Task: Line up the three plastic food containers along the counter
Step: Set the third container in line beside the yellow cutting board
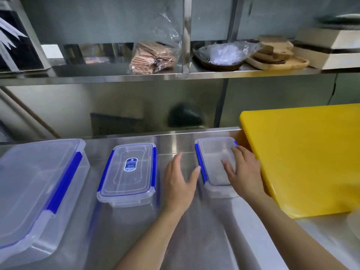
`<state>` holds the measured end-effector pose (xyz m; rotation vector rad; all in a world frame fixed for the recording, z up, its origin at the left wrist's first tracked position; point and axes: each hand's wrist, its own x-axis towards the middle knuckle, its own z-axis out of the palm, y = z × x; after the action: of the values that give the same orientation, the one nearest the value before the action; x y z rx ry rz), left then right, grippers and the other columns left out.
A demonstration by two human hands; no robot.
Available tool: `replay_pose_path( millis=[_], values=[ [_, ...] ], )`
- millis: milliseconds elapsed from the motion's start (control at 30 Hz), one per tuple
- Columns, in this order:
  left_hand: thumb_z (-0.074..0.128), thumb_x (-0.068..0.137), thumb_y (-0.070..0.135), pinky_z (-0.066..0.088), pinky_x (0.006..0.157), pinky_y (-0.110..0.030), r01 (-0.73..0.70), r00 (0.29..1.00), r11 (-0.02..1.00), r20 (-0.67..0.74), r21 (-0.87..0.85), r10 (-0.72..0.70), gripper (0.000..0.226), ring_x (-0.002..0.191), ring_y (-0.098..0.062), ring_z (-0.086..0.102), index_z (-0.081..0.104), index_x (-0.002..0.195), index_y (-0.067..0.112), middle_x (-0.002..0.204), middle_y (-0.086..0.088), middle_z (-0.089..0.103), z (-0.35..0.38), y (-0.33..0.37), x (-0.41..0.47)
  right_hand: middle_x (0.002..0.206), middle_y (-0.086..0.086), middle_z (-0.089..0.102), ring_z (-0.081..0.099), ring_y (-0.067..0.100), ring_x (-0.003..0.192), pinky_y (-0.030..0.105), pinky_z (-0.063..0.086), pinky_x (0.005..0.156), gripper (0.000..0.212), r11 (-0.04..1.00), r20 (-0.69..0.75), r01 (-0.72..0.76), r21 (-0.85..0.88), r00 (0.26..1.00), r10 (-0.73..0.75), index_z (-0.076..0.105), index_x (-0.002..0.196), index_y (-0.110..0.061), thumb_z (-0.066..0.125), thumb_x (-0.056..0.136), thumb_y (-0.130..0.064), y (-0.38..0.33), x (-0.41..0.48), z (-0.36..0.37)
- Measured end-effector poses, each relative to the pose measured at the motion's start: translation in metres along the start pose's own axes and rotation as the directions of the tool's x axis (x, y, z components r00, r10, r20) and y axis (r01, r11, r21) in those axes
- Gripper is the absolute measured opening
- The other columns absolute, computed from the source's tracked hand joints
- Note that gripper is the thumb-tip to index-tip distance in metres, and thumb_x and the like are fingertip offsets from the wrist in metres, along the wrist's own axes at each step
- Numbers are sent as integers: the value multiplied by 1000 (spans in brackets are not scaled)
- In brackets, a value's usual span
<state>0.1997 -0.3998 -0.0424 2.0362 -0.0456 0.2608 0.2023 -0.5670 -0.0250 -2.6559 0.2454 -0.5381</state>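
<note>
3 lidded plastic containers are sitting on the steel surface (pixel 181 240) in a rough row across the middle of the frame: a large container (pixel 37 184) at the left edge, a medium container (pixel 127 172) bearing a blue label left of centre, and a small container (pixel 216 164) right of centre, just beside a yellow cutting board (pixel 303 158). The right hand (pixel 243 170) is resting flat on the lid of the small container, fingers spread and open, pressing rather than gripping. The left hand (pixel 180 178) is hovering open beside that container's blue left clip, thumb tip near or touching it; contact cannot be confirmed, and it is holding nothing. The step in hand appears to be the final squaring of the small container. To do it well, the hands should be guiding it by both long sides, sliding it along the surface rather than lifting, matching its far edge to the medium container's and keeping even gaps, while avoiding the board's edge.
</note>
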Motion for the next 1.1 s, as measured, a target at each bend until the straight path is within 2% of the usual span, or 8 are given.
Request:
replay_pose_path(
  millis=[100, 200, 333, 433, 600, 800, 967, 1100],
  values=[
    [56, 90, 30, 45, 102, -45, 71, 950, 994, -309, 83, -42, 47, 123, -26, 49, 44, 133, 14, 136, -8, 52, -59, -18, 17, 137, 8, 50, 46, 23, 124, 35, 39, 104, 45, 984, 113, 24, 176, 993, -45, 45, 131, -12, 49, 91, -33, -45, -9, 10],
    [53, 91, 34, 41, 105, -53, 313, 897, 937, -372, 153, -239, 54, 129, -34, 45, 37, 138, 13, 143, -14, 46, -110, -50, 35, 142, 7, 44, 45, 22, 128, 37, 41, 105, 50, 933, 281, -53, 357, 958, -53, 38, 136, -15, 48, 92, -36, -89, -22, 34],
    [49, 91, 43, 33, 110, -53, 458, 884, 856, -227, 241, -409, 65, 138, -34, 33, 26, 145, 15, 153, -12, 32, -152, -83, 40, 146, 2, 37, 41, 22, 132, 39, 37, 107, 58, 876, 483, -174, 450, 872, -75, 27, 142, -25, 49, 90, -41, -132, -35, 63],
    [47, 91, 44, 47, 101, -51, 503, 864, 863, -11, 50, -503, 51, 116, -28, 58, 39, 136, 21, 136, -10, 54, -154, -97, 33, 136, 6, 44, 48, 24, 124, 41, 42, 105, 55, 856, 552, -211, 471, 828, -100, 29, 139, -30, 49, 89, -43, -147, -39, 78],
    [45, 92, 44, 56, 85, -42, 491, 871, 871, 8, -19, -491, 44, 102, -22, 63, 40, 131, 24, 121, -6, 60, -146, -106, 30, 145, 6, 32, 42, 23, 129, 36, 39, 106, 61, 887, 587, -175, 428, 800, -125, 20, 144, -24, 47, 92, -38, -153, -44, 89],
    [45, 89, 52, 48, 100, -47, 474, 872, 868, 59, 149, -487, 64, 127, -27, 49, 24, 143, 25, 146, -7, 41, -154, -94, 28, 148, 3, 30, 42, 22, 130, 43, 44, 104, 64, 922, 529, -106, 373, 841, -118, 20, 143, -26, 48, 89, -45, -152, -46, 89],
    [50, 90, 44, 33, 111, -46, 260, 962, 923, -162, 284, -221, 65, 142, -25, 27, 23, 146, 24, 157, -1, 25, -191, -56, 27, 149, 2, 33, 38, 21, 132, 38, 40, 107, 58, 928, 275, 57, 369, 947, -168, 29, 140, -20, 46, 90, -45, -197, -51, 77],
    [50, 92, 34, 29, 112, -44, 219, 944, 881, -319, 420, -82, 55, 136, -31, 36, 37, 141, 11, 148, -13, 41, -263, -59, 32, 143, 4, 41, 45, 20, 126, 35, 42, 104, 54, 852, 385, -49, 522, 905, -183, 35, 137, -17, 50, 90, -39, -247, -77, 75]
  ],
)
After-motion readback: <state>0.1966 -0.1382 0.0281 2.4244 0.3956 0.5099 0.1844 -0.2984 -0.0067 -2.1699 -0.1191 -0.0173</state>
